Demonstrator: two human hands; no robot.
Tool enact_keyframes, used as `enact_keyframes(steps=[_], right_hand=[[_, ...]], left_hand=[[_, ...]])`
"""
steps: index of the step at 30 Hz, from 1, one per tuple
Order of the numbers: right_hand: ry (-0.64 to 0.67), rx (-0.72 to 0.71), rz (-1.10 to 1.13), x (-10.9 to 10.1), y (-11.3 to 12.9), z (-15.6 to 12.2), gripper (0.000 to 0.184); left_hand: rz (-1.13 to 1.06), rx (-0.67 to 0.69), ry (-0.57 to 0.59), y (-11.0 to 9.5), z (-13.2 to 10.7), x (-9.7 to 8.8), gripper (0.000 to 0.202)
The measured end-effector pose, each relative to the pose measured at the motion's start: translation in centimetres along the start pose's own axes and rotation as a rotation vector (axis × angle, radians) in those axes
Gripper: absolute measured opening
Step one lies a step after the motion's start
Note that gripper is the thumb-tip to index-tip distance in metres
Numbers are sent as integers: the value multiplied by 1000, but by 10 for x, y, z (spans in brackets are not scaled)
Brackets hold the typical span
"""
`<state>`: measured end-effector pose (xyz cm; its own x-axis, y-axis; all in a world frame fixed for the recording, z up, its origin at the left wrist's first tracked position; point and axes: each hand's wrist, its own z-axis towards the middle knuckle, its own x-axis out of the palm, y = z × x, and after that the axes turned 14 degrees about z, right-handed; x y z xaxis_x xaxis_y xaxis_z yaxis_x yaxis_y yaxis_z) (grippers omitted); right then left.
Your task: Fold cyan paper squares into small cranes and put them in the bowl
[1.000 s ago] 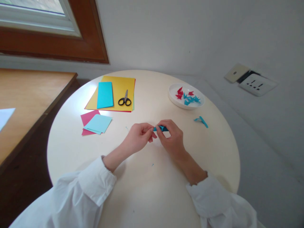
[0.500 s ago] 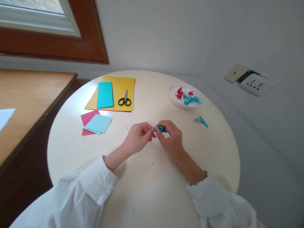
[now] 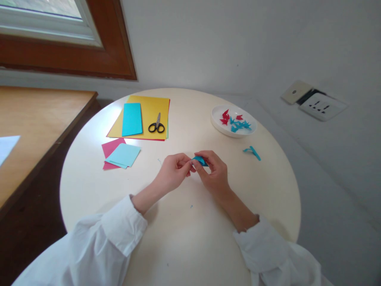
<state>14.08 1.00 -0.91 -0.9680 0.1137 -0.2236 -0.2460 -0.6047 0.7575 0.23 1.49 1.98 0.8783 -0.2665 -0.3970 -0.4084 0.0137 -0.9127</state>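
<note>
A small folded blue paper (image 3: 200, 160) is held between both hands above the middle of the round table (image 3: 178, 238). My left hand (image 3: 175, 171) is closed, pinching the paper's left end with thumb and fingers. My right hand (image 3: 214, 171) curls around its right side, fingers behind and thumb in front, and hides part of it. To the right, beyond my hands, a white dish (image 3: 233, 133) holds several small folded red pieces (image 3: 225, 117) and blue pieces (image 3: 240, 126). A twisted blue paper strip (image 3: 253, 153) lies on the table in front of the dish.
At the back left, scissors (image 3: 156, 124) and a blue paper rectangle (image 3: 132, 119) rest on yellow sheets (image 3: 149, 104). Light blue squares (image 3: 125, 154) overlap dark pink ones (image 3: 112, 147) nearer me. A wooden desk (image 3: 44, 115) stands at left; a wall socket (image 3: 321, 105) is at right.
The blue paper has shifted slightly between my fingers and shows a broader, rounder face. My right thumb has moved a little; my left hand stays almost still.
</note>
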Motion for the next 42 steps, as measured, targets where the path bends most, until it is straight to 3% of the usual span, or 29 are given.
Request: enact_keyframes(steps=[3, 6, 10, 21, 28, 31, 33, 35, 37, 42], right_hand=[[-32, -78, -59, -2, 1, 2, 20], [-50, -144, -150, -3, 2, 4, 14], [-15, -140, -150, -4, 2, 4, 5], [11, -132, -134, -1, 3, 4, 5], [-13, -54, -98, -1, 2, 2, 5], [-49, 46, -35, -1, 0, 2, 4], [-69, 130, 47, -1, 0, 2, 5], [-58, 191, 131, -1, 0, 2, 7], [-36, 225, 178, -2, 1, 2, 9], [-75, 293, 262, -1, 2, 3, 8]], left_hand=[[16, -5, -65, 2, 0, 0, 20], [28, 10, -129, 4, 1, 1, 20], [55, 41, -168, 8, 3, 2, 21], [169, 160, -202, 14, 3, 1, 23], [229, 160, -242, 14, 3, 0, 25], [270, 229, -313, 14, 4, -1, 14], [239, 315, -332, 15, 5, -2, 21], [214, 400, -313, 16, 5, -2, 28], [226, 432, -284, 17, 5, -3, 22], [211, 355, -232, 13, 2, -4, 11]])
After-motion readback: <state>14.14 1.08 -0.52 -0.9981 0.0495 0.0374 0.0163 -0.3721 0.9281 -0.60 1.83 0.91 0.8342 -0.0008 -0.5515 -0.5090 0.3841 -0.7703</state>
